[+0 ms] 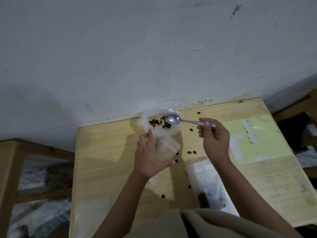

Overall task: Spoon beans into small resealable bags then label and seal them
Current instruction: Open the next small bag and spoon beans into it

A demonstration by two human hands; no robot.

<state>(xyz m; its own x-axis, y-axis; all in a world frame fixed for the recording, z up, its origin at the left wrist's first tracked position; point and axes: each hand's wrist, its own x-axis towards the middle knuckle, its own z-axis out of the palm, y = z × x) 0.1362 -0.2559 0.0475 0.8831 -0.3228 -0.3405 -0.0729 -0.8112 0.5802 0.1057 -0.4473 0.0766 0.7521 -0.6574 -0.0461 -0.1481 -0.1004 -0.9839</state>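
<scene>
Spooning step. Right hand (214,140) pinches spoon (173,119) over beans (158,124); left hand (151,155) grips small bag (167,149) just beside. Next: scoop, tip into bag mouth.

Right hand (214,140) holds a spoon (173,119) over beans (158,123); left hand (151,158) grips a small bag (167,148).

Loose beans (191,152) between bags (208,182)

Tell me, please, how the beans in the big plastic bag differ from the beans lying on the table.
The beans in the plastic bag sit clustered together under the spoon, while the beans on the table lie scattered singly or in pairs. The bagged ones lie on plastic; the loose ones rest on bare wood. Both look small, dark and oval.
</scene>
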